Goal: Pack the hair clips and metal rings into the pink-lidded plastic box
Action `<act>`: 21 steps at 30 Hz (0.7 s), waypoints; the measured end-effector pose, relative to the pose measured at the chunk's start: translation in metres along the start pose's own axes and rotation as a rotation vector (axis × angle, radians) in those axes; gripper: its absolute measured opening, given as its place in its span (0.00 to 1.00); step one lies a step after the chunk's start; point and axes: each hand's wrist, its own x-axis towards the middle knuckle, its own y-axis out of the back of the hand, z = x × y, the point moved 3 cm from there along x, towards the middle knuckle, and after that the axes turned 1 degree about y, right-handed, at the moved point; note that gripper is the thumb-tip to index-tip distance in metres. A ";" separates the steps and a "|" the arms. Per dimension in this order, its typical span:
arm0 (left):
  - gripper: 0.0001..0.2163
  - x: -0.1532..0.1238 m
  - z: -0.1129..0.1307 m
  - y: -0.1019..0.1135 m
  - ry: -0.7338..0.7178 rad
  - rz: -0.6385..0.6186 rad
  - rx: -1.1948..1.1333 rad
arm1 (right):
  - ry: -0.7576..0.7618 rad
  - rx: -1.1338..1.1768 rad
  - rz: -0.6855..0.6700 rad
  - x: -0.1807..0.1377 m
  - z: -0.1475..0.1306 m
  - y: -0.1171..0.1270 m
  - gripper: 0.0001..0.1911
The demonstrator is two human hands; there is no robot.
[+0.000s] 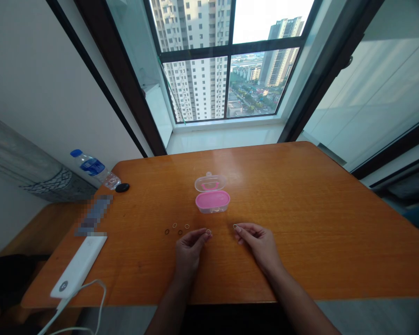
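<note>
A dark-framed window (230, 50) occupies the far side of the room, with high-rise apartment towers (195, 63) visible beyond it. An orange-brown wooden worktop (317, 223) extends across the lower part of the view. A white power bank (77, 266) lies along the near left edge of the worktop, with a white cable (103, 293) running from its near end and over the edge. Just farther along the left edge is a pixelated item (94, 214) whose details cannot be read. Beyond it, a plastic water bottle (94, 168) with a blue cap and blue label lies tilted at the far left corner, a small black oval object (122, 187) just beside its base.

A plastic box (212, 201) stands near the middle of the worktop, its pink base nearest the person and its clear lid open toward the far side. Its contents cannot be made out.

The left hand (190, 253) and right hand (255, 244) are near the box and apart from each other. Each is closed in a pinch, the left holding a small ring (208, 231) and the right holding a second small ring (235, 226). Four loose rings (174, 225) lie just left of the left hand. Their material is too small to determine.
</note>
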 end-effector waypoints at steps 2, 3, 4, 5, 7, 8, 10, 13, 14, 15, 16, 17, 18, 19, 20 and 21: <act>0.13 0.000 0.000 0.000 -0.007 0.004 0.008 | -0.020 0.021 0.016 0.000 0.000 0.000 0.21; 0.13 0.000 0.000 0.000 -0.009 0.004 0.012 | -0.029 0.024 0.021 0.000 0.000 0.000 0.21; 0.13 0.000 0.000 0.000 -0.012 0.004 0.017 | -0.033 0.025 0.024 0.000 0.000 0.000 0.21; 0.13 0.000 0.000 0.000 -0.013 0.003 0.021 | -0.036 0.028 0.025 0.000 0.000 0.000 0.21; 0.12 0.000 0.001 0.000 -0.018 0.002 0.027 | -0.039 0.037 0.021 0.000 0.001 -0.001 0.20; 0.12 -0.001 0.001 0.000 -0.020 0.001 0.030 | -0.038 0.042 0.019 0.000 0.001 -0.001 0.20; 0.12 -0.001 0.002 0.000 -0.026 0.000 0.039 | -0.034 0.049 0.017 0.000 0.000 -0.001 0.19; 0.11 -0.002 0.002 -0.001 -0.044 -0.014 0.086 | -0.018 0.029 0.006 -0.001 0.000 -0.002 0.18; 0.11 -0.003 0.003 -0.001 -0.053 -0.021 0.111 | -0.009 0.010 -0.002 -0.001 0.000 -0.002 0.18; 0.11 -0.004 0.003 -0.002 -0.063 -0.029 0.139 | 0.000 -0.019 -0.012 -0.003 0.000 -0.003 0.18; 0.10 -0.005 0.003 -0.003 -0.073 -0.038 0.168 | 0.010 -0.059 -0.024 -0.004 0.000 -0.005 0.18; 0.10 -0.006 0.004 -0.005 -0.082 -0.048 0.197 | 0.025 -0.110 -0.038 -0.006 0.000 -0.006 0.18; 0.09 -0.007 0.004 -0.006 -0.092 -0.062 0.225 | 0.050 -0.170 -0.056 -0.009 -0.001 -0.008 0.17; 0.09 -0.008 0.004 -0.007 -0.103 -0.079 0.253 | 0.088 -0.236 -0.084 -0.011 -0.002 -0.010 0.15; 0.08 -0.009 0.004 -0.008 -0.115 -0.096 0.283 | 0.136 -0.304 -0.120 -0.014 -0.003 -0.012 0.14; 0.08 -0.010 0.003 -0.009 -0.130 -0.116 0.315 | 0.192 -0.368 -0.159 -0.016 -0.006 -0.015 0.12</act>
